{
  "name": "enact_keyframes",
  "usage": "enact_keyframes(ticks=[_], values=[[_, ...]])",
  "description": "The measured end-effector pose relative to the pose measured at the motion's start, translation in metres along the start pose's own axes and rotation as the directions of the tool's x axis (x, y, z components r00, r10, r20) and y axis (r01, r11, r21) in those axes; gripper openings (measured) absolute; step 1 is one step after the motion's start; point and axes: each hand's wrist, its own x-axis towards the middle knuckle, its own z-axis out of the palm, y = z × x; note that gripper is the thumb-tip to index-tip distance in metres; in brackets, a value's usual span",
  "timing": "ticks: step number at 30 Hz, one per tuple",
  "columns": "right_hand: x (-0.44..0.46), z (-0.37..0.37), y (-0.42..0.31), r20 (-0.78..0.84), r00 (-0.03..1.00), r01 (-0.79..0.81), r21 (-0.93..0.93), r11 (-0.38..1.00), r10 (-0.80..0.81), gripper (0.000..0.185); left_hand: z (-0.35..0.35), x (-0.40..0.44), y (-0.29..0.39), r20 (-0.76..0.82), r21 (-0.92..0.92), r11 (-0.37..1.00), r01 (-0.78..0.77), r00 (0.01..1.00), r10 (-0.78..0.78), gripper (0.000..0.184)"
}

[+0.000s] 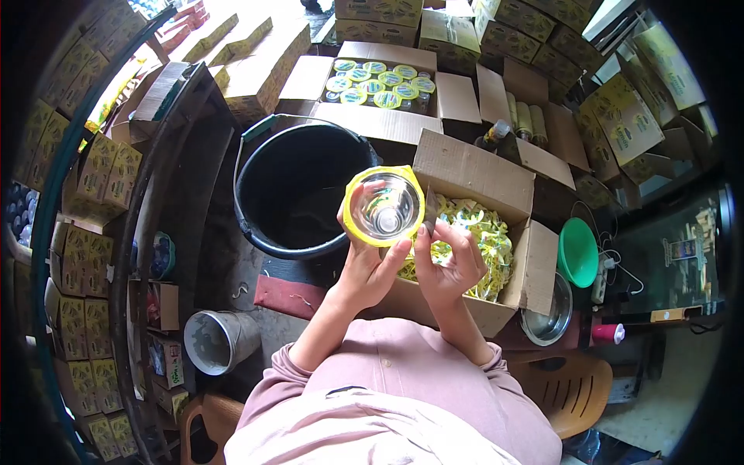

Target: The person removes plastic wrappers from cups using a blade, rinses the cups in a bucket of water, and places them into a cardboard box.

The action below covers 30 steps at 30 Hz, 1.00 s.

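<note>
My left hand point(366, 273) is wrapped round a clear plastic cup point(385, 208) with a bright yellow rim, held up over the gap between the black bucket and the open carton. The cup tilts so that I look into its round, shiny inside. Close by on the right, my right hand point(456, 263) is closed in a pinch at the rim. A thin dark flat piece point(431, 218) sticks up from its fingertips against the cup's edge; its kind is not clear. Yellow-green film scraps point(484, 244) fill the carton point(474, 174) beneath my right hand.
A large black bucket point(256, 209) stands left of my hands. Behind, an open box point(376, 120) holds several yellow-lidded cups point(372, 87). To the right are a green bowl point(577, 252) and a metal bowl point(559, 329). A grey bucket point(246, 341) sits lower left.
</note>
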Motion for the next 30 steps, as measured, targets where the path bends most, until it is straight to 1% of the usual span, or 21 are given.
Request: enact_keyframes(ticks=[2, 7, 9, 11, 13, 16, 19, 21, 25, 28, 30], values=[[-0.002, 0.000, 0.003, -0.023, 1.000, 0.008, 0.002, 1.000, -0.008, 0.018, 0.002, 0.001, 0.000, -0.016, 0.016, 1.000, -0.010, 1.000, 0.010, 0.076], [-0.002, -0.002, 0.000, -0.007, 1.000, 0.024, -0.044, 0.999, -0.025, 0.019, 0.005, 0.004, 0.000, -0.029, 0.067, 0.998, -0.020, 0.999, 0.022, 0.079], [-0.003, -0.002, 0.001, -0.010, 1.000, 0.019, -0.051, 0.999, -0.019, 0.018, 0.000, 0.002, -0.003, 0.065, 0.335, 0.940, -0.069, 0.997, 0.050, 0.079], [-0.003, -0.003, 0.001, -0.010, 1.000, 0.010, -0.056, 0.998, -0.011, 0.018, 0.001, 0.002, -0.003, 0.055, 0.328, 0.943, -0.058, 0.998, 0.043, 0.076], [-0.005, -0.003, 0.002, -0.012, 1.000, 0.017, -0.059, 0.998, -0.017, 0.018, 0.008, 0.003, 0.001, -0.059, 0.042, 0.999, 0.007, 0.998, -0.005, 0.071], [-0.005, -0.003, 0.002, -0.008, 0.999, 0.035, -0.069, 0.997, -0.036, 0.017, 0.009, 0.002, 0.002, -0.055, 0.019, 0.999, 0.044, 0.998, -0.043, 0.071], [-0.005, -0.002, 0.002, -0.004, 0.999, 0.038, -0.074, 0.997, -0.038, 0.017, 0.004, -0.001, -0.004, 0.019, 0.245, 0.969, 0.001, 1.000, -0.006, 0.077], [-0.006, -0.002, 0.001, -0.002, 0.999, 0.046, -0.087, 0.995, -0.047, 0.018, 0.004, -0.001, -0.004, 0.005, 0.262, 0.965, -0.006, 1.000, 0.005, 0.080], [-0.005, -0.002, 0.001, 0.005, 0.998, 0.059, -0.108, 0.992, -0.059, 0.019, 0.010, -0.001, -0.002, -0.056, 0.190, 0.982, 0.017, 0.998, -0.007, 0.080], [-0.002, -0.003, 0.002, 0.013, 0.998, 0.066, -0.119, 0.991, -0.065, 0.020, 0.012, 0.000, 0.000, -0.094, 0.106, 0.994, -0.010, 0.995, 0.020, 0.080], [-0.001, -0.003, 0.003, 0.015, 0.998, 0.068, -0.119, 0.990, -0.067, 0.020, 0.011, 0.000, -0.001, -0.084, 0.123, 0.992, -0.017, 0.996, 0.028, 0.080]])
